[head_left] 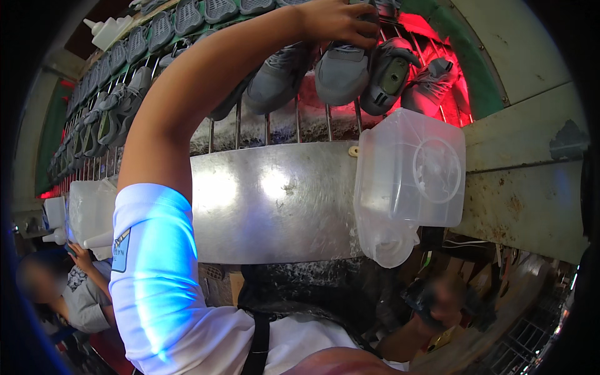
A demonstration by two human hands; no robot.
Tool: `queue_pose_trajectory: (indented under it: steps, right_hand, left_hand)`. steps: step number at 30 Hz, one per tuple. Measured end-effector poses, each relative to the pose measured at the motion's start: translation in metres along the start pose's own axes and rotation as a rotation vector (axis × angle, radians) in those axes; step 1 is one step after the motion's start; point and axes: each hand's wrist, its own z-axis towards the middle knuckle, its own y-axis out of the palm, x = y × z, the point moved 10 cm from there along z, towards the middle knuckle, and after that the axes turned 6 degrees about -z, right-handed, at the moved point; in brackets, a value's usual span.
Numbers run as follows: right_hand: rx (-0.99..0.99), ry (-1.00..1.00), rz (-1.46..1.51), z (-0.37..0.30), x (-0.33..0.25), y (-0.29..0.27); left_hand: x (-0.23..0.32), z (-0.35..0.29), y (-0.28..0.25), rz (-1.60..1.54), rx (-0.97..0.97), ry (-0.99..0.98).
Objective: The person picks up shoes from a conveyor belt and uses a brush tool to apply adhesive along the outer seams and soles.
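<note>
My left arm sweeps up from the lower left across the conveyor, and my left hand is at the top edge of the view. Its fingers are curled round the upper end of a grey sneaker. Just right of it, another grey sneaker lies with a greenish insert showing, and a laced grey sneaker sits beyond that in red light. At the lower right my right hand is blurred beside something dark. Its fingers cannot be made out.
A metal plate fronts the conveyor rods. On its right end stands a translucent plastic container. Rows of grey soles and shoes run up the left. Another person is at the lower left, near white bottles.
</note>
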Motion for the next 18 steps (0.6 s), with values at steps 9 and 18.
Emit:
queue_pose_trajectory:
  steps: [9,18]
  right_hand:
    - [-0.015,0.073,0.035,-0.015,0.016,-0.008]
    - [-0.017,0.053,0.073,0.002,0.019,0.007]
  left_hand:
    - [0.004,-0.001,0.050,0.026,-0.077,0.086]
    - [0.011,0.005,0.096,-0.074,-0.207,0.066]
